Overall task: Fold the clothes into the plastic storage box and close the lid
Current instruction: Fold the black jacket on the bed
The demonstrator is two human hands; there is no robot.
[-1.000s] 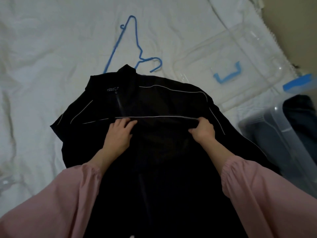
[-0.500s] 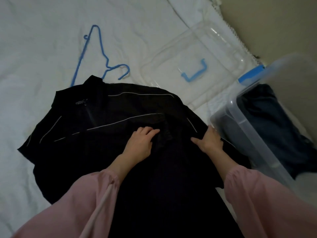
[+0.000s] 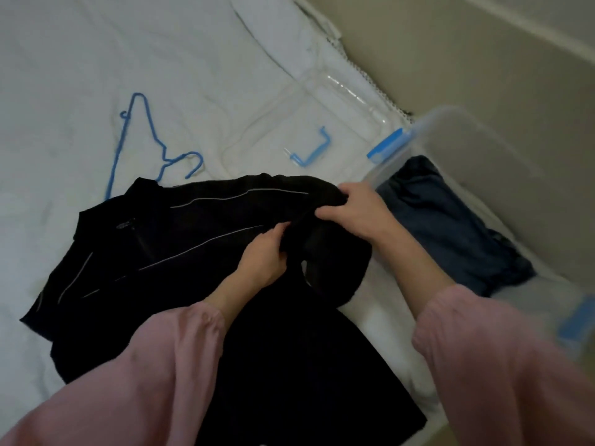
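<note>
A black jacket point(image 3: 154, 252) with thin grey piping lies spread on the white bed. My left hand point(image 3: 262, 260) pinches a bunched fold of it near the middle. My right hand point(image 3: 357, 212) grips the jacket's right sleeve, lifted a little off the bed. The clear plastic storage box point(image 3: 483, 146) with blue clips stands open at the right, with dark blue folded clothes point(image 3: 450, 226) inside. Its clear lid point(image 3: 273, 130) with a blue handle lies flat on the bed behind the jacket.
A blue wire hanger point(image 3: 141, 143) lies on the white bedding point(image 3: 80, 75) behind the jacket's collar. Beyond the bed's right edge runs a beige wall point(image 3: 467, 43). The box sits tight against the jacket's right side.
My hands went from lying flat on the jacket to gripping its right sleeve and lifting it. The view has swung to the right, showing more of the box.
</note>
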